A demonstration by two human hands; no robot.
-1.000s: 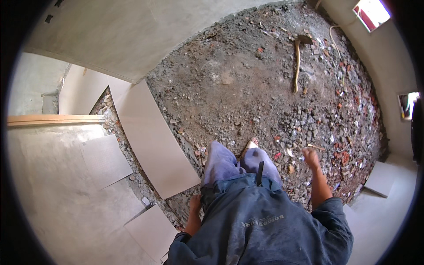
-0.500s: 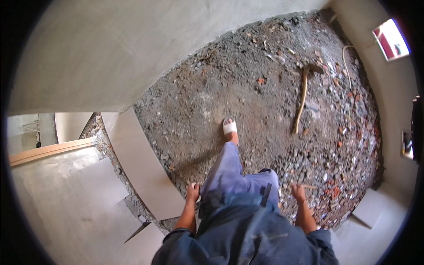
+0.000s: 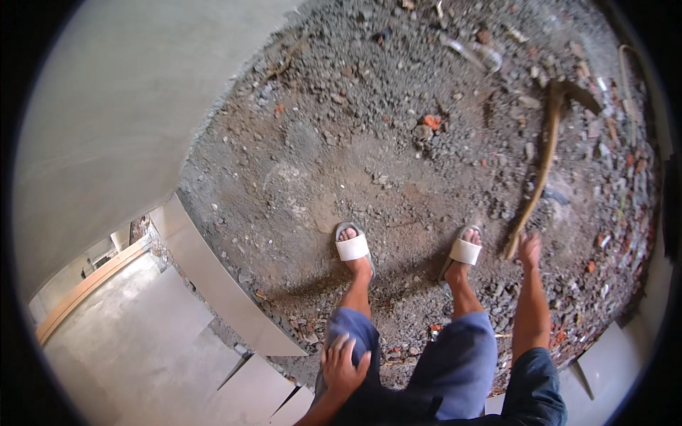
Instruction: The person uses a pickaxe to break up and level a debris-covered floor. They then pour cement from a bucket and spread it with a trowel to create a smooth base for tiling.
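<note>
At right of centre, the right hand (image 3: 529, 250) reaches down with loose, empty fingers just beside the end of one pickaxe (image 3: 541, 162) lying on the gravel (image 3: 341, 142). At lower centre, the left hand (image 3: 344, 365) rests open on the thigh. Two white sandals (image 3: 353, 246) stand between.

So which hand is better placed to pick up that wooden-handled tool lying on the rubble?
Probably the right hand: it reaches down by the near end of the wooden-handled tool lying on the rubble. The left hand rests on the left knee, far from it.
</note>
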